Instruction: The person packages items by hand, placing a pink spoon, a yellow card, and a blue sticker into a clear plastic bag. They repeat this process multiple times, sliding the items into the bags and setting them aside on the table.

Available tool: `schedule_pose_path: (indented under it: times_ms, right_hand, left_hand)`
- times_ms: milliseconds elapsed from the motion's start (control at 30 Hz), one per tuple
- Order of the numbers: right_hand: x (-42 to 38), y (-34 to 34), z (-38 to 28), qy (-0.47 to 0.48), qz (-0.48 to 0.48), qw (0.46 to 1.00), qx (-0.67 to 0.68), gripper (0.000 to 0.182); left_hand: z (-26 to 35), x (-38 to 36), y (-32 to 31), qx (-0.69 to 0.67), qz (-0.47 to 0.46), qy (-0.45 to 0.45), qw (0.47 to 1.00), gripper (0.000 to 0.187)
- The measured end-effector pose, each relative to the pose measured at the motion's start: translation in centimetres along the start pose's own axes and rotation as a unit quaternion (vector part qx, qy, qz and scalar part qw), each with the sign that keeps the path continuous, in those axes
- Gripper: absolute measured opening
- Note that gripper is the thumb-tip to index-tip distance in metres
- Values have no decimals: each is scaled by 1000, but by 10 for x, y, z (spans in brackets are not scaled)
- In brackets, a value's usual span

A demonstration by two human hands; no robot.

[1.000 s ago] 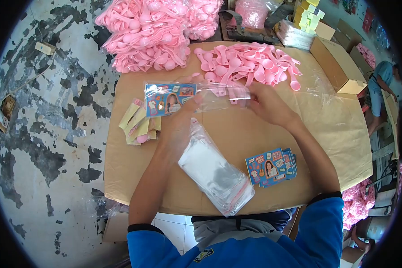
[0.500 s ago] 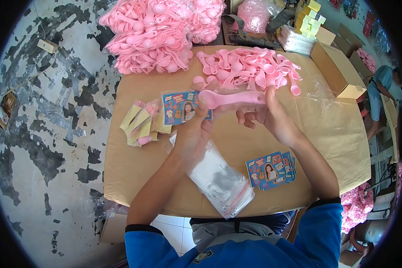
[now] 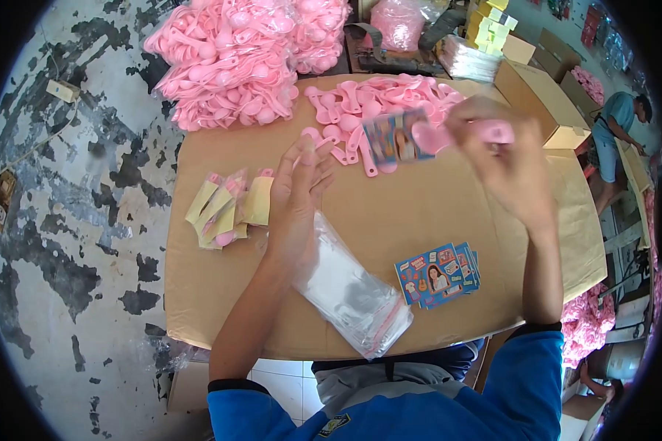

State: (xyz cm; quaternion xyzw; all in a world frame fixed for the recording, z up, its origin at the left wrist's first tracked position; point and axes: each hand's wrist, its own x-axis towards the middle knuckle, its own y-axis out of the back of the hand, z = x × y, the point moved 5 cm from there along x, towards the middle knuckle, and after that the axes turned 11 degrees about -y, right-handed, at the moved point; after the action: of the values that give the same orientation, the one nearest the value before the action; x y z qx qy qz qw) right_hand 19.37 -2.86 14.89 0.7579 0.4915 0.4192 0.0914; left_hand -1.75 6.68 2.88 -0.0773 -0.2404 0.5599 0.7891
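Right hand [image 3: 511, 165] upper right, blurry, gripping bagged pink spoon [image 3: 449, 134] with picture card [image 3: 397, 138]. Left hand [image 3: 296, 192] open flat, fingers spread, over clear bags [image 3: 349, 294] on bench [image 3: 419, 213].

No words can be read. The printed cards [image 3: 438, 275] stacked on the desk [image 3: 434, 213] carry small lettering too tiny to make out, and the card [image 3: 397, 140] held up in the right hand [image 3: 511, 165] is blurred.

bright, even daylight with soft shadows; strong fisheye bending and dark corners; the right hand [image 3: 511, 158] is motion-blurred.
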Motion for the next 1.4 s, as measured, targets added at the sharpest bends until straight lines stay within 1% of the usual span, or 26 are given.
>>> schedule_pose_path:
  times_ms: [67,100,133,200,233,267,333,400,433,500,533,600,633,667,733,800,833,900,1000,1033,1067,1100,1133,1200,1300,1400]
  right_hand:
    - [2,-9,-3,-12,-14,993,-117,10]
    - [4,-11,1,25,14,997,-71,10]
    - [3,-9,-1,44,31,994,-92,10]
    - [-2,-9,-9,85,53,986,-134,11]
    - [-4,-12,-12,73,33,990,-116,11]
    - [-6,-16,-17,59,17,993,-96,11]
    - [-7,-24,-18,23,-21,996,-81,9]
    - [-9,-30,-14,-22,-65,993,-96,7]
    - [-11,-34,-14,-26,-83,994,-73,8]
    - [-16,-48,-12,-34,-117,992,-25,17]
    - [-17,-54,-8,-47,-137,989,26,16]
    - [-16,-64,-2,-76,-173,974,128,17]
    - [-9,-57,-7,-17,-73,989,126,17]
    - [-3,-50,-13,44,27,991,123,18]
    - [-2,-46,-13,62,65,990,112,20]
    - [-6,-51,3,-20,-59,993,98,20]
    - [-6,-53,9,-42,-88,990,99,19]
    - [-7,-59,21,-88,-145,980,102,18]
    - [-9,-59,15,-123,-152,979,50,16]
    - [-7,-56,9,-22,-89,996,16,17]
    - [-8,-56,5,78,-26,996,-18,18]
    - [-12,-54,-1,177,39,982,-51,18]
    - [-14,-56,-4,197,29,978,-66,19]
    - [-19,-60,-11,239,10,966,-96,19]
    - [-19,-65,-13,209,15,971,-116,21]
    - [-20,-68,-8,229,37,965,-118,24]
  left_hand:
    - [-2,-2,-4,27,-24,3,999,56]
    - [-6,-3,-6,36,-36,7,999,58]
    - [-11,-4,-8,44,-46,10,998,60]
    - [-20,-10,-14,86,-116,-20,989,69]
    - [-21,-13,-17,110,-151,-36,982,74]
    - [-19,-17,-22,165,-180,-65,968,77]
    - [-13,-26,-36,269,-232,-118,927,85]
    - [-20,-32,-42,292,-248,-147,912,86]
    - [-21,-33,-45,303,-258,-165,902,87]
    - [-25,-36,-45,320,-281,-125,896,79]
    - [-29,-39,-45,327,-291,-102,893,75]
    - [-31,-38,-43,298,-281,-108,906,65]
    - [-32,-37,-42,284,-275,-113,912,60]
    - [-36,-37,-38,263,-276,-78,921,55]
    - [-38,-36,-33,213,-277,-28,937,47]
    - [-32,-36,-37,147,-279,-15,949,41]
    - [-26,-36,-40,109,-281,-17,953,38]
    - [-10,-27,-43,121,-247,-62,959,35]
    - [-2,-20,-32,152,-218,-117,957,32]
    - [1,-19,-30,164,-212,-134,954,31]
    - [3,-20,-31,176,-196,-133,955,31]
    - [10,-23,-35,187,-181,-131,956,30]
    - [14,-24,-37,199,-166,-129,957,30]
    - [10,-23,-32,260,-182,-131,939,32]
    - [12,-26,-33,311,-198,-154,917,33]
    - [14,-27,-38,301,-212,-209,906,34]
